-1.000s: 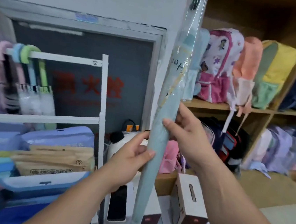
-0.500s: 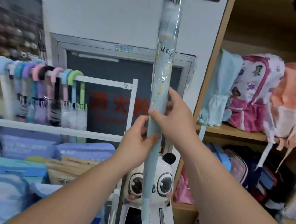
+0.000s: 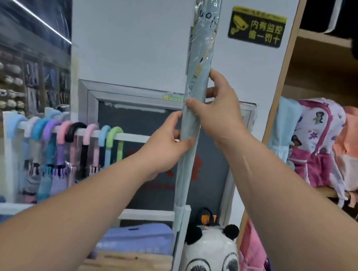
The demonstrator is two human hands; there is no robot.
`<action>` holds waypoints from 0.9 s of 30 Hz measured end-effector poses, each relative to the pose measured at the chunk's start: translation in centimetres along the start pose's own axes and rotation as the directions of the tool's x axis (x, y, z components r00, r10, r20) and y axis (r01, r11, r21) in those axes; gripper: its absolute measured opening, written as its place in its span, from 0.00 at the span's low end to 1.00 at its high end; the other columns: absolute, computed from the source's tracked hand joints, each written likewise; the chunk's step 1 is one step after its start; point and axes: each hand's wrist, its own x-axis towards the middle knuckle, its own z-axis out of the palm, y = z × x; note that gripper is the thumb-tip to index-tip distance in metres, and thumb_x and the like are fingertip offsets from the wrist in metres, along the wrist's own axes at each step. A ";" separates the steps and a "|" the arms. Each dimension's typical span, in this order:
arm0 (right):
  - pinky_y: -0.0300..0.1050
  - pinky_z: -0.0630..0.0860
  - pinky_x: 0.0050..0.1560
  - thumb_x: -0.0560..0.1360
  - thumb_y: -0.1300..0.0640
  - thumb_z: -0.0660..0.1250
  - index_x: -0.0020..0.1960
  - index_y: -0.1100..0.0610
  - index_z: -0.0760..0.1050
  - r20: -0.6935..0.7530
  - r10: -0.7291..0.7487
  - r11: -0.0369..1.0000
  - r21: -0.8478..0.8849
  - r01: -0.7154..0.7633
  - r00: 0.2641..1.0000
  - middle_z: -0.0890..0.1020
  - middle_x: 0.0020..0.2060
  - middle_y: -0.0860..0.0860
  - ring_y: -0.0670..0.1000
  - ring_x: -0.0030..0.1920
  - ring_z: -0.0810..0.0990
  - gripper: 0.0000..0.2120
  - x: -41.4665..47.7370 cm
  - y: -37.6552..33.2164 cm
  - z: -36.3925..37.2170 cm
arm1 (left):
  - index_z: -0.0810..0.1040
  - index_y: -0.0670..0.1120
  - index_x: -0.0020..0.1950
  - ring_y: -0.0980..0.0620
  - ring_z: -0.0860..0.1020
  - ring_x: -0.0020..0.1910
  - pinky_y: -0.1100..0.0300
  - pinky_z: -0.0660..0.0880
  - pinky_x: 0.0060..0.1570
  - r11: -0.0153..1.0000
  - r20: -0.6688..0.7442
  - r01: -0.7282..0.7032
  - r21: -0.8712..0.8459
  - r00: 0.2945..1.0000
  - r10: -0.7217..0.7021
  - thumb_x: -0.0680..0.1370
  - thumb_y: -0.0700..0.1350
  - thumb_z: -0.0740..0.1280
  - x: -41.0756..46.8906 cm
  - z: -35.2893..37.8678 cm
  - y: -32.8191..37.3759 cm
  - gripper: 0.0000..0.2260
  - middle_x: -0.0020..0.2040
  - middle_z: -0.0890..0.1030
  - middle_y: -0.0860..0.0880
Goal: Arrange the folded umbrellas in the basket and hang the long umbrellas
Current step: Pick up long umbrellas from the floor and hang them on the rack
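I hold a long pale blue umbrella (image 3: 201,49) upright in a clear plastic sleeve; its top runs out of the frame and its tip points down. My left hand (image 3: 168,143) grips the shaft lower down, my right hand (image 3: 216,108) grips it just above. To the left, several long umbrellas with coloured hook handles (image 3: 81,134) hang on the top bar of a white rack (image 3: 133,138). The bar's right part is bare.
A panda-faced toy (image 3: 208,264) stands below the umbrella tip. Purple pouches (image 3: 141,235) and brown packs (image 3: 124,266) lie in the rack's lower level. Wooden shelves with backpacks (image 3: 318,141) stand at the right. A yellow-and-black sign (image 3: 256,28) hangs on the white wall.
The umbrella has been lifted higher, both hands still on it. The view has tilted up, so the rack and the hanging umbrellas now sit lower and closer to centre.
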 end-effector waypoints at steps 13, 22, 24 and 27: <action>0.34 0.77 0.41 0.78 0.56 0.69 0.74 0.46 0.65 0.034 0.099 0.995 0.022 -0.099 0.995 0.79 0.46 0.46 0.42 0.46 0.80 0.27 4.3 0.4 7.5 | 0.67 0.61 0.72 0.53 0.83 0.50 0.58 0.79 0.46 0.997 -0.067 0.012 0.079 0.998 -0.007 0.82 0.43 0.66 4.0 -6.6 -3.9 0.22 0.51 0.83 0.50; 0.44 0.81 0.53 0.77 0.57 0.70 0.75 0.44 0.64 0.088 0.094 0.994 0.052 -0.098 0.992 0.80 0.55 0.45 0.46 0.53 0.81 0.29 4.0 4.4 8.2 | 0.65 0.61 0.72 0.53 0.82 0.52 0.54 0.81 0.52 0.986 -0.130 0.122 0.116 0.986 -0.107 0.83 0.43 0.64 4.4 -4.1 -6.6 0.22 0.55 0.81 0.52; 0.42 0.81 0.51 0.77 0.56 0.70 0.74 0.44 0.64 0.100 0.095 0.993 0.053 -0.101 0.990 0.80 0.54 0.45 0.46 0.52 0.81 0.30 3.8 5.2 8.2 | 0.64 0.61 0.72 0.53 0.82 0.53 0.52 0.81 0.53 0.981 -0.137 0.144 0.128 0.982 -0.126 0.82 0.43 0.65 4.4 -3.8 -7.1 0.21 0.55 0.82 0.52; 0.38 0.79 0.47 0.77 0.56 0.71 0.74 0.43 0.63 0.120 0.088 0.993 0.072 -0.098 0.989 0.80 0.52 0.44 0.44 0.50 0.81 0.30 3.3 6.6 8.2 | 0.65 0.61 0.71 0.52 0.83 0.54 0.48 0.81 0.56 0.973 -0.126 0.183 0.143 0.978 -0.166 0.82 0.44 0.66 4.1 -3.4 -7.8 0.22 0.55 0.83 0.53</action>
